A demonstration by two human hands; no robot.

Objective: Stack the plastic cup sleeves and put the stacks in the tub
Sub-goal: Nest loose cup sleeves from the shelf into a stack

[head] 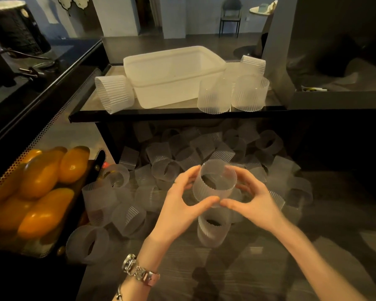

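Between both hands I hold a clear ribbed cup sleeve (215,194), its opening facing me. My left hand (182,205) grips its left side and my right hand (251,200) its right side, thumbs meeting below it. Right under it stands a short stack of sleeves (211,232) on the floor. A heap of loose sleeves (182,153) spreads behind and left of my hands. The white translucent tub (172,79) sits on the black shelf above, with sleeve stacks beside it on the left (114,94) and on the right (232,94).
A perforated black rack holding orange fruit (41,181) stands at the left. The black shelf edge (182,117) overhangs the heap. A dark counter with tools (30,68) lies at upper left. A grey pillar (280,51) rises right of the shelf.
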